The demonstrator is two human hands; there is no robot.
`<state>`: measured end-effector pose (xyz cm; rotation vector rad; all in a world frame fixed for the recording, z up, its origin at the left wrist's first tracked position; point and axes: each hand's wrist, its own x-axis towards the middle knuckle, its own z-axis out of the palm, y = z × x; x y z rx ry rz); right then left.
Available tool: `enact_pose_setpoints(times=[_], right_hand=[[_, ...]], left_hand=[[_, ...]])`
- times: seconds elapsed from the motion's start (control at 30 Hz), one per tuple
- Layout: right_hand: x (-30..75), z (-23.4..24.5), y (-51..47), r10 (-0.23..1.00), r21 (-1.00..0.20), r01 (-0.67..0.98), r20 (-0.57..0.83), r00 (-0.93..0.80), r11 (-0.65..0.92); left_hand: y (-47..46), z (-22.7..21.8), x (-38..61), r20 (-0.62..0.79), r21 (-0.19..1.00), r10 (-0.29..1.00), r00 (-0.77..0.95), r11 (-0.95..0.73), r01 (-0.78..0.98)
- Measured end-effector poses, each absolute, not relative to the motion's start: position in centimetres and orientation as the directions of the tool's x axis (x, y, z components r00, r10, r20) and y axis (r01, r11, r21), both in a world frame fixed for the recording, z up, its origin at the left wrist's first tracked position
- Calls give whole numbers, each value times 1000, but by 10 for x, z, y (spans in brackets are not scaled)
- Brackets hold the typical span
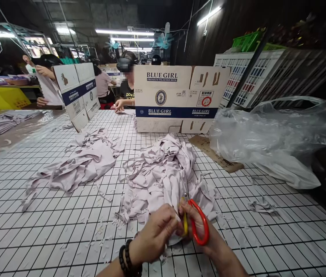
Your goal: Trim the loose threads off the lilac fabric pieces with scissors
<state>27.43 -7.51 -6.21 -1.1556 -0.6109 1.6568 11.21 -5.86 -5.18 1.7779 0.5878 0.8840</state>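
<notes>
My left hand (154, 232), with dark bead bracelets at the wrist, pinches the edge of a pale pinkish fabric piece (172, 192). Close beside it, my right hand (196, 223) grips a pair of scissors (201, 231) with red and yellow handles. The blades point away from me and are mostly hidden against the cloth. Just beyond both hands lies a heap of the same pale fabric (154, 169), with thin strips hanging out of it. A second, looser pile of fabric (85, 165) rests to the left.
Cardboard panels (163, 88) stand upright across the table (50, 234). To the right are a clear plastic bag (269, 130), a brown cardboard scrap (217, 154) and small fabric scraps (262, 206). White crates (246, 73) are stacked behind. Other people (127, 82) work across the table.
</notes>
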Motion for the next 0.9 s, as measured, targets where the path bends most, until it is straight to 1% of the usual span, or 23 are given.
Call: enact_pose_setpoints(times=[0.07, 0.1, 0.13, 0.17, 0.2, 0.27, 0.3, 0.33, 0.4, 0.47, 0.57, 0.63, 0.7, 0.8, 0.87, 0.9], right_hand=[[269, -70, -71, 910, -778, -517, -415, -4, -357], [269, -73, -70, 912, -783, -523, -409, 25, -337], [270, -75, -70, 918, -801, -511, -393, 54, -313], [273, -77, -70, 920, -817, -497, -382, 89, -291], [277, -78, -71, 919, -833, -480, -374, 124, -275], [285, -81, -74, 911, -857, -439, -375, 172, -270], [288, -83, -75, 907, -862, -427, -380, 184, -275], [289, -84, -77, 904, -864, -418, -384, 187, -280], [290, -87, -81, 911, -883, -379, -367, 189, -277], [289, -88, -84, 929, -915, -312, -322, 185, -255], [296, -81, -92, 940, -947, -235, -270, 208, -220], [308, -71, -98, 928, -950, -242, -259, 267, -195], [324, -59, -104, 921, -953, -256, -239, 309, -161], [343, -45, -108, 937, -957, -228, -236, 257, -179], [348, -41, -108, 943, -959, -194, -248, 220, -207], [347, -39, -109, 946, -962, -185, -241, 219, -202]], left_hand=[[-63, -51, 111, 326, 897, 664, 673, -442, 1], [-62, -50, 108, 323, 881, 649, 689, -471, 31], [-58, -50, 105, 305, 871, 664, 683, -485, 83], [-50, -50, 102, 269, 866, 715, 645, -473, 164], [-40, -52, 99, 225, 862, 789, 571, -435, 261], [-11, -58, 99, 137, 850, 917, 374, -303, 432], [4, -63, 102, 110, 842, 945, 307, -253, 477], [20, -68, 108, 88, 837, 955, 282, -224, 500], [46, -80, 124, 49, 837, 954, 294, -200, 509], [62, -89, 140, 18, 845, 945, 327, -189, 500], [75, -87, 141, 15, 866, 945, 325, -174, 468], [83, -77, 120, 41, 881, 965, 258, -157, 446], [94, -64, 86, 78, 888, 989, 129, -128, 441], [103, -49, 44, 131, 884, 989, -65, -87, 459], [97, -45, 39, 177, 880, 979, -101, -112, 462], [90, -45, 46, 202, 879, 976, -76, -146, 455]])
